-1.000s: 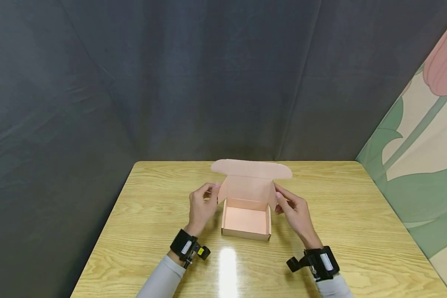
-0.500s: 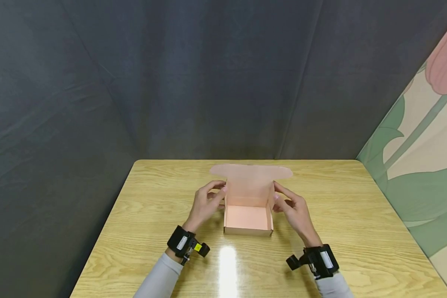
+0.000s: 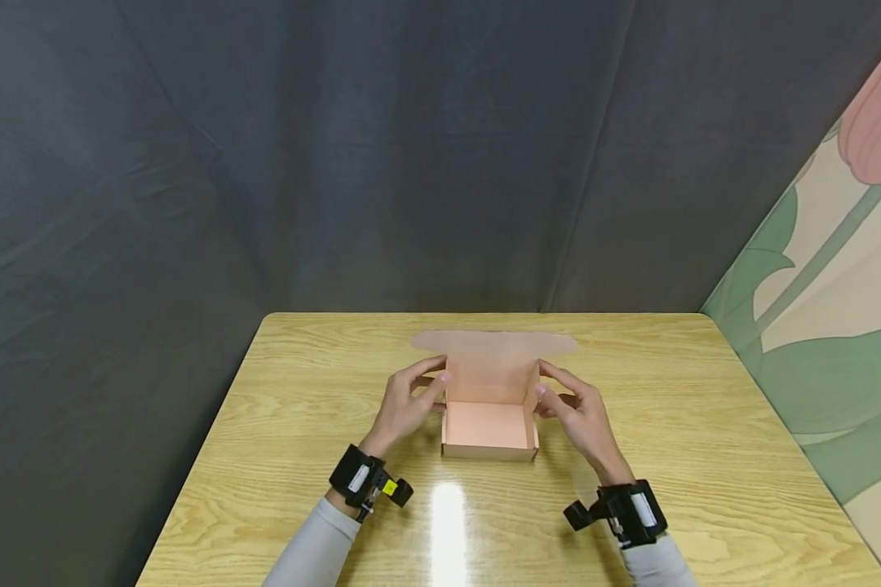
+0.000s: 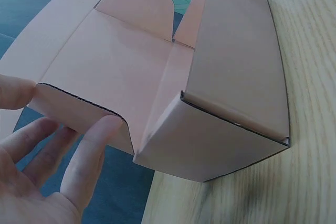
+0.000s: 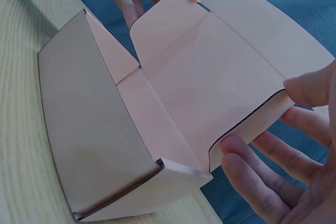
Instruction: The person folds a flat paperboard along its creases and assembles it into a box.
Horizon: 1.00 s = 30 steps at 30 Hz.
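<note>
A small cardboard mailer box (image 3: 489, 453) with a pale pink inside sits on the table, its lid (image 3: 491, 380) raised and leaning back. The floor of the box shows bare. Side flaps on the lid are folded inward. On the left one, the left flap (image 4: 89, 109), fingertips of my left hand (image 3: 404, 403) press from outside, thumb near its edge. My right hand (image 3: 582, 416) does likewise at the right flap (image 5: 247, 129), one finger at the corner by the lid. Both hands have loosely bent, spread fingers.
A light wood-grain table (image 3: 323, 350) lies under the box, with a bright light reflection in front. A dark curtain (image 3: 411, 155) hangs behind and at the left. A tulip-patterned cloth (image 3: 837, 326) covers the right side. Black cameras are strapped to both wrists.
My left hand has moved right, bringing the left flap inward; earlier it stuck out sideways. The right flap has also turned inward. The lid leans slightly farther back. Little differs since half a second ago.
</note>
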Motion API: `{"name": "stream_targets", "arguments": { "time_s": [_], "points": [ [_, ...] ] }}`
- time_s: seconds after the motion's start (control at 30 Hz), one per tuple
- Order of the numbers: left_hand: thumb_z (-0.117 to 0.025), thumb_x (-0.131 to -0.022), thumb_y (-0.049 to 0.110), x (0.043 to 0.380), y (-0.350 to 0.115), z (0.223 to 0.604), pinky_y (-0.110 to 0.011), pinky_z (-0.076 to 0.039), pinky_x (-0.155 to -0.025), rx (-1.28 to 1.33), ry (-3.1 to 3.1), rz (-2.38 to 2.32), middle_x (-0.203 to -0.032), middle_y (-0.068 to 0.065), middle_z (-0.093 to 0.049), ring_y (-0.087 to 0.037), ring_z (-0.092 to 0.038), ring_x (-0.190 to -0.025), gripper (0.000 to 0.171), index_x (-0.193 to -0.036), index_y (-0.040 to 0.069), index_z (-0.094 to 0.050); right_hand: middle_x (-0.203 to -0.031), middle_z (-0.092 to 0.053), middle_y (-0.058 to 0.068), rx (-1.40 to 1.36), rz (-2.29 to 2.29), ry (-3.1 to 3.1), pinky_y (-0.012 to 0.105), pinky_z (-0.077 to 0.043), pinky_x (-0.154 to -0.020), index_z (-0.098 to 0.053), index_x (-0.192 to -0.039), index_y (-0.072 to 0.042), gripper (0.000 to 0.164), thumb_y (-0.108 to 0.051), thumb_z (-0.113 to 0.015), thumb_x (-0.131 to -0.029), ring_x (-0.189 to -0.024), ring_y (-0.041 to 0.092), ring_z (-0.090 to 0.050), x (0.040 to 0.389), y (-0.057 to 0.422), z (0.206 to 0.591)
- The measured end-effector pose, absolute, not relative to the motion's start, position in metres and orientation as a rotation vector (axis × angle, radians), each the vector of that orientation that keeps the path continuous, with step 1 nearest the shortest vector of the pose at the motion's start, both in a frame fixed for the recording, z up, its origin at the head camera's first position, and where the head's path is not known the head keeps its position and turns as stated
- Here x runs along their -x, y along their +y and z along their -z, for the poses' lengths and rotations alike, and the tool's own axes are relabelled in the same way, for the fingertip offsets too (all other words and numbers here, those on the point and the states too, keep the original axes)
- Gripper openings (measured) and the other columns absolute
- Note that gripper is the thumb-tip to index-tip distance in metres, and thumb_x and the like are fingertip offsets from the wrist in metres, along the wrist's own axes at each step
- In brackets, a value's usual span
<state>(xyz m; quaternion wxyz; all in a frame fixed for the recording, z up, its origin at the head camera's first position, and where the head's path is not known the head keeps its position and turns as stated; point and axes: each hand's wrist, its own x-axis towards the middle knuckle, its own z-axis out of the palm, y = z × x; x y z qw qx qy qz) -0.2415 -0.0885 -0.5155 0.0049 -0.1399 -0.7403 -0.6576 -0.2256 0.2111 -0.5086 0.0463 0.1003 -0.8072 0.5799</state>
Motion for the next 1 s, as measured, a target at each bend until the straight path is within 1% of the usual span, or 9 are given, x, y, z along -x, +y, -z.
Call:
{"name": "stream_targets", "arguments": {
  "time_s": [0.27,0.4,0.53,0.7,0.8,0.93,1.0],
  "points": [
    [-0.066,-0.107,0.015,0.241,-0.089,0.519,-0.060,-0.064,-0.083,0.467,-2.301,2.078,-0.153,-0.022,-0.058,-0.047,-0.066,-0.123,0.044,-0.148,0.001,-0.061,-0.151,-0.059,0.026,-0.336,-1.785,-2.453,0.033,-0.066,-0.078,-0.056,-0.153,-0.003,0.049,-0.017,-0.066,-0.107,-0.081,0.014,-0.077,0.225,0.213,0.511],
    [-0.066,-0.107,0.014,0.241,-0.089,0.521,-0.058,-0.064,-0.082,0.470,-2.303,2.060,-0.151,-0.021,-0.060,-0.045,-0.068,-0.121,0.043,-0.147,0.001,-0.061,-0.151,-0.059,0.026,-0.344,-1.766,-2.456,0.037,-0.066,-0.079,-0.057,-0.152,-0.002,0.049,-0.017,-0.067,-0.107,-0.081,0.018,-0.078,0.224,0.213,0.512],
    [-0.067,-0.106,0.013,0.241,-0.089,0.523,-0.056,-0.065,-0.082,0.481,-2.312,2.019,-0.150,-0.021,-0.061,-0.043,-0.069,-0.120,0.043,-0.146,0.000,-0.062,-0.150,-0.059,0.028,-0.372,-1.742,-2.449,0.040,-0.066,-0.077,-0.057,-0.151,0.000,0.048,-0.013,-0.067,-0.106,-0.082,0.021,-0.078,0.224,0.214,0.514],
    [-0.068,-0.105,0.010,0.241,-0.090,0.526,-0.057,-0.064,-0.081,0.517,-2.301,1.981,-0.146,-0.023,-0.063,-0.044,-0.069,-0.120,0.041,-0.144,-0.002,-0.063,-0.150,-0.057,0.031,-0.388,-1.738,-2.434,0.036,-0.066,-0.073,-0.057,-0.150,0.004,0.048,-0.009,-0.067,-0.105,-0.081,0.014,-0.077,0.223,0.215,0.515],
    [-0.069,-0.104,0.009,0.241,-0.090,0.528,-0.058,-0.064,-0.080,0.531,-2.293,1.955,-0.144,-0.024,-0.064,-0.045,-0.070,-0.119,0.041,-0.143,-0.002,-0.064,-0.152,-0.055,0.031,-0.370,-1.747,-2.436,0.034,-0.065,-0.074,-0.058,-0.150,0.004,0.048,-0.009,-0.068,-0.105,-0.083,0.008,-0.075,0.222,0.216,0.516],
    [-0.070,-0.103,0.009,0.241,-0.090,0.529,-0.057,-0.064,-0.081,0.533,-2.301,1.915,-0.142,-0.025,-0.066,-0.046,-0.070,-0.118,0.040,-0.141,-0.002,-0.065,-0.155,-0.054,0.030,-0.348,-1.755,-2.446,0.037,-0.066,-0.076,-0.058,-0.150,0.004,0.049,-0.010,-0.069,-0.104,-0.087,0.004,-0.073,0.221,0.216,0.517],
    [-0.071,-0.103,0.009,0.241,-0.090,0.529,-0.055,-0.065,-0.081,0.538,-2.313,1.888,-0.141,-0.025,-0.066,-0.046,-0.070,-0.117,0.039,-0.140,-0.003,-0.066,-0.155,-0.054,0.029,-0.338,-1.758,-2.449,0.038,-0.066,-0.076,-0.059,-0.149,0.003,0.048,-0.010,-0.070,-0.104,-0.087,0.005,-0.073,0.221,0.216,0.517]
  ]
}}
